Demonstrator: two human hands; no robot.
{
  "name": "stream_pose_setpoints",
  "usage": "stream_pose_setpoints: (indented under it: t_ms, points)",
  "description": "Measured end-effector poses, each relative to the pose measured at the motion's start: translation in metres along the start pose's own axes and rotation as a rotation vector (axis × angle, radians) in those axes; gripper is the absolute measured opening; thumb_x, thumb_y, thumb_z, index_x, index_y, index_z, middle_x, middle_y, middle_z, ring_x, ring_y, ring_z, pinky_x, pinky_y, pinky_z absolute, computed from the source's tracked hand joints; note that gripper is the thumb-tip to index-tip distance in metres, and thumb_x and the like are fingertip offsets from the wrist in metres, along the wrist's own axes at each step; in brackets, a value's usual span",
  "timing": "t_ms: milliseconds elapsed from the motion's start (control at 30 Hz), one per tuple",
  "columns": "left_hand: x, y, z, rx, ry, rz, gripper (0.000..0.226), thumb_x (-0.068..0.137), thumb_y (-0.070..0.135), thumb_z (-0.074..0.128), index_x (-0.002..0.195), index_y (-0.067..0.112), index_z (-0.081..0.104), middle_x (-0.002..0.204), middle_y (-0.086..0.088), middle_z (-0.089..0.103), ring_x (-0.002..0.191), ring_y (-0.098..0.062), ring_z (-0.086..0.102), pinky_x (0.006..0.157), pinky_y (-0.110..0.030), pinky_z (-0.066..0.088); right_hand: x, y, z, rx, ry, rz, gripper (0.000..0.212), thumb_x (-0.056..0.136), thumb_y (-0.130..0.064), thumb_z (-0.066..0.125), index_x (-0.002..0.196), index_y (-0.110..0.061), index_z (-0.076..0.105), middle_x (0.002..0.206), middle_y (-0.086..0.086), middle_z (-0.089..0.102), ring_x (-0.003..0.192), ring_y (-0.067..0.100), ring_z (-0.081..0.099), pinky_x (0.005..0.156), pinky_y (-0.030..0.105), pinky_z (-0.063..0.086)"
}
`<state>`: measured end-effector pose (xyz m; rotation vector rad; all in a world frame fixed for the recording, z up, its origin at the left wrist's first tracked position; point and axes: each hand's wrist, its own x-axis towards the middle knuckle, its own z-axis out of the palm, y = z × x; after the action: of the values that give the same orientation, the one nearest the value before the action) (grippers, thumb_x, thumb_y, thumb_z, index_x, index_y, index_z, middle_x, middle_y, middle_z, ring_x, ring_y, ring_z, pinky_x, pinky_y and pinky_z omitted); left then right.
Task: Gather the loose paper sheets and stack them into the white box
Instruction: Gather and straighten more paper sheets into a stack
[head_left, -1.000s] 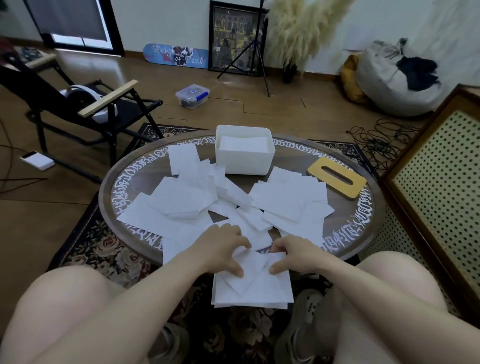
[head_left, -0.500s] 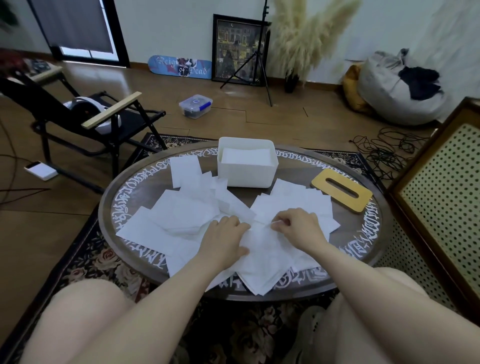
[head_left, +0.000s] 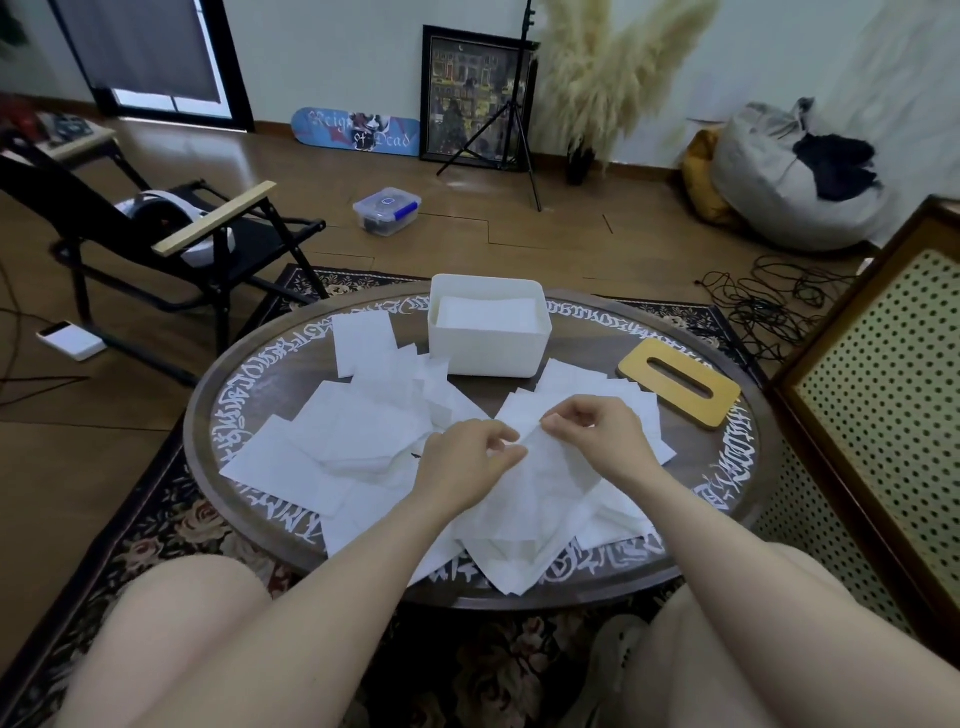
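The left hand (head_left: 470, 457) hides part of the loose paper sheets (head_left: 358, 431) at frame centre; its grip pinches 1 sheet edge, as does the right hand (head_left: 597, 434). The white box (head_left: 488, 348), upper centre, sits on the round bench (head_left: 727, 467) over a floral rug (head_left: 156, 525).

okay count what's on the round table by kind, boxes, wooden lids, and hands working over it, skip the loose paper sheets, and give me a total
White box: 1
Wooden lid: 1
Hands, left hand and right hand: 2
Total: 4
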<state>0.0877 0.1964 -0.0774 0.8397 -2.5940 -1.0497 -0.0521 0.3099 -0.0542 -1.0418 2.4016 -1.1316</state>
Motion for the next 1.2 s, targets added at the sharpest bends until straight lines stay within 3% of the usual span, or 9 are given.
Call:
stream_pose_setpoints:
  t_ms: [233,300,367,500,600,767,900,1000,1200]
  points:
    - [0.018,0.018,0.009,-0.334,0.022,-0.095,0.007,0.078,0.036,0.070,0.075,0.030,0.070,0.080,0.009,0.071,0.084,-0.009,0.065,0.082,-0.040,0.054,-0.006,-0.004,-0.001,0.101,-0.034,0.002,0.003,0.079,-0.034,0.073,0.076,-0.035,0.072,0.076,-0.009,0.072,0.079,0.008,0.066,0.095,0.053,0.044]
    - [0.023,0.019,0.010,-0.429,0.039,-0.124,0.007,0.076,0.034,0.070,0.070,0.030,0.069,0.077,0.009,0.070,0.082,-0.012,0.067,0.082,-0.041,0.055,-0.007,-0.002,-0.004,0.128,-0.025,0.056,0.014,0.071,-0.046,0.074,0.076,-0.033,0.072,0.073,-0.005,0.072,0.077,0.013,0.067,0.090,0.050,0.049]
    - [0.027,0.020,0.008,-0.502,0.095,-0.164,0.007,0.080,0.028,0.070,0.073,0.028,0.068,0.079,0.009,0.069,0.084,-0.013,0.067,0.082,-0.038,0.054,-0.008,-0.002,-0.009,0.179,-0.001,0.130,0.029,0.062,-0.051,0.076,0.079,-0.028,0.072,0.074,0.000,0.072,0.076,0.019,0.068,0.082,0.045,0.053]
    - [0.035,0.016,0.001,-0.641,0.211,-0.254,0.002,0.084,0.018,0.067,0.083,0.017,0.069,0.089,0.001,0.071,0.092,-0.019,0.067,0.086,-0.038,0.054,-0.010,-0.001,-0.014,0.393,-0.034,0.282,0.028,0.076,-0.019,0.079,0.093,-0.002,0.067,0.083,0.013,0.073,0.067,0.018,0.065,0.070,0.027,0.052]
    - [0.034,0.016,-0.003,-0.751,0.258,-0.318,0.002,0.084,0.017,0.066,0.083,0.016,0.068,0.093,-0.003,0.072,0.092,-0.023,0.066,0.085,-0.040,0.053,-0.015,-0.005,-0.009,0.394,-0.153,0.312,0.017,0.080,-0.010,0.074,0.094,0.000,0.069,0.083,0.010,0.073,0.061,0.011,0.065,0.057,0.016,0.051]
    - [0.028,0.020,-0.010,-0.835,0.130,-0.334,0.008,0.090,0.016,0.062,0.096,0.012,0.064,0.089,-0.003,0.066,0.065,-0.018,0.059,0.062,-0.029,0.051,-0.010,-0.003,-0.002,0.376,0.064,0.284,0.012,0.085,-0.008,0.068,0.084,0.004,0.068,0.076,0.013,0.069,0.065,0.020,0.061,0.063,0.028,0.048]
    - [0.021,0.017,-0.010,-0.815,-0.082,-0.373,0.027,0.090,0.021,0.064,0.115,0.011,0.060,0.108,-0.008,0.064,0.069,-0.018,0.062,0.055,-0.022,0.053,-0.005,-0.003,-0.004,0.395,0.182,0.252,0.012,0.089,-0.012,0.064,0.078,-0.008,0.066,0.075,0.007,0.070,0.067,0.018,0.063,0.063,0.029,0.049]
    - [0.019,0.016,-0.009,-0.820,-0.128,-0.377,0.032,0.091,0.025,0.064,0.119,0.012,0.059,0.119,-0.012,0.063,0.079,-0.023,0.065,0.060,-0.026,0.058,-0.004,-0.003,-0.005,0.403,0.216,0.258,0.017,0.091,-0.013,0.062,0.075,-0.011,0.065,0.075,0.005,0.069,0.068,0.018,0.062,0.064,0.030,0.047]
    - [0.021,0.024,-0.009,-0.944,-0.090,-0.343,0.020,0.093,0.023,0.061,0.111,0.013,0.062,0.107,-0.006,0.068,0.082,-0.019,0.067,0.067,-0.033,0.059,-0.011,-0.010,-0.007,0.492,0.123,0.242,0.013,0.092,-0.012,0.061,0.082,-0.007,0.067,0.077,0.004,0.070,0.068,0.014,0.064,0.064,0.025,0.051]
